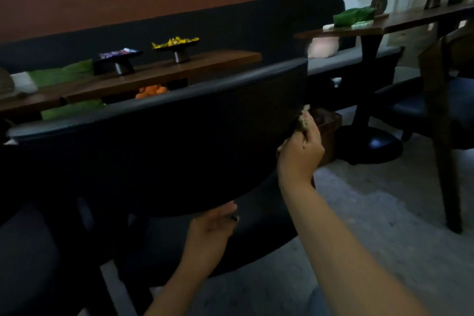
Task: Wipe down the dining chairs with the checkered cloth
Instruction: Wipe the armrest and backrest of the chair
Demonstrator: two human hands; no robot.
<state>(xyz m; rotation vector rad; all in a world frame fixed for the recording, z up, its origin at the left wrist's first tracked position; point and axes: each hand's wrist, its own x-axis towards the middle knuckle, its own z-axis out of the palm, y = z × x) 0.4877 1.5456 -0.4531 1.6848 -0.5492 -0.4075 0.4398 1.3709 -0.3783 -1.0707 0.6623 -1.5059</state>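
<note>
Right hand (302, 146) pinches the bunched beige cloth (381, 119) against the dark curved-back chair's (166, 151) right edge; left hand (213, 226), fingers loose, touches its lower rim

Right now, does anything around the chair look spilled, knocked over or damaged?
Nothing stands out. The right hand holds the cloth at the chair back's right edge, and the stands on the table sit upright.
</note>
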